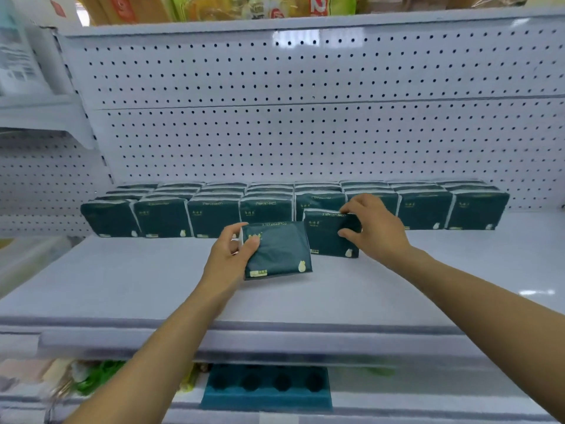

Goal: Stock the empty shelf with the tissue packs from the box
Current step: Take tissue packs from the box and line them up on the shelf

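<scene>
Rows of tissue packs (pixel 214 215) line the shelf's (pixel 122 280) back edge, against the pegboard (pixel 305 133). Two further packs sit before them, mid-shelf, side by side.

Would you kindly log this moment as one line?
left hand: grips dark green tissue pack | right hand: grips second dark green pack | white shelf: back rows stocked

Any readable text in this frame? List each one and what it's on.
"COMFORTABLE", upside down, on the tissue pack in the left hand.
"COMFORTABLE", upside down, partly covered, on the pack in the right hand.
"2", packaging on the top shelf.
Small yellow marks on the packs, the paper notice at left: unreadable.
</scene>
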